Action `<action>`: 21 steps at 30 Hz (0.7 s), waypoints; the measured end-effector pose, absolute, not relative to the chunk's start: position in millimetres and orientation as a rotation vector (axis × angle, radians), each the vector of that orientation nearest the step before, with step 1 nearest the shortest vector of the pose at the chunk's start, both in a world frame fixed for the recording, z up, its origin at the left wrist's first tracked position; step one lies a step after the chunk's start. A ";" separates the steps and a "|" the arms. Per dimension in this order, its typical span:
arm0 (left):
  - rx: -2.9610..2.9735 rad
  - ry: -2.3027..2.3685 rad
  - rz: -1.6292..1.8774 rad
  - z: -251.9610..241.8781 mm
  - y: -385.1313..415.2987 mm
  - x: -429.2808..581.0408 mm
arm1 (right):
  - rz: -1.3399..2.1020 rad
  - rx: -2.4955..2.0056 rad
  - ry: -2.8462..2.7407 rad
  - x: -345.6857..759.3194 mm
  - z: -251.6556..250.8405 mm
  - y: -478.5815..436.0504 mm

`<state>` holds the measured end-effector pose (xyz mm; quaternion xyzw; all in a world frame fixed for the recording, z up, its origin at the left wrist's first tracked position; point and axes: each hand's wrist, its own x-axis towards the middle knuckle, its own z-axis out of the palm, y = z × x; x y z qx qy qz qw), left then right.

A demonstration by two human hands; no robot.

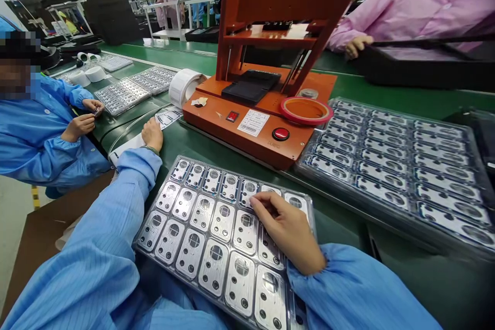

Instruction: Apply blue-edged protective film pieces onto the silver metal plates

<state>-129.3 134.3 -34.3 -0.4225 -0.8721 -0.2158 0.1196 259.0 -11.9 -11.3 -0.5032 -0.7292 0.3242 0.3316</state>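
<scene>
A clear plastic tray [180,268] lies in front of me, filled with rows of silver rounded plates, each with a large round spot and small dark holes. My right hand [290,229] is over its right half, thumb and forefinger pinched at a plate [248,192] in the far row; whatever is between the fingertips is hidden. Beyond the tray's far left corner, my left hand [152,135] has its fingers curled on a white label strip [169,117] with black markings. Part of the strip lies under that hand.
An orange press [247,118] with a red button stands ahead, a red tape ring [306,110] on its base. Beside it sits a label roll [185,87]. Stacked trays of plates [390,160] occupy the right. Co-workers sit at left, in blue [50,118], and across, in pink [421,5].
</scene>
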 end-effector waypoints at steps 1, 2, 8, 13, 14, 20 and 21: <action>-1.232 -2.554 -0.639 -34.3 134.7 -129.7 | 0.849 -1.315 -1.907 259.0 -11.8 -11.6; -1.225 -2.562 -0.648 -34.5 135.0 -130.0 | 0.849 -1.314 -1.908 259.1 -12.3 -11.4; -1.247 -2.577 -0.732 -32.9 130.4 -128.2 | 0.851 -1.310 -1.915 259.7 -12.7 -12.7; -1.405 -2.416 -0.884 -23.2 116.1 -117.4 | 0.828 -1.291 -1.935 258.5 -10.7 -13.5; -1.433 -2.381 -0.925 -20.9 113.2 -114.2 | 0.819 -1.284 -1.939 258.4 -10.4 -13.6; -1.659 -2.213 -1.224 -8.4 101.7 -86.3 | 0.804 -1.270 -1.936 258.9 -8.7 -15.1; -1.693 -2.186 -1.287 -5.9 99.8 -79.9 | 0.810 -1.271 -1.934 259.0 -8.4 -15.4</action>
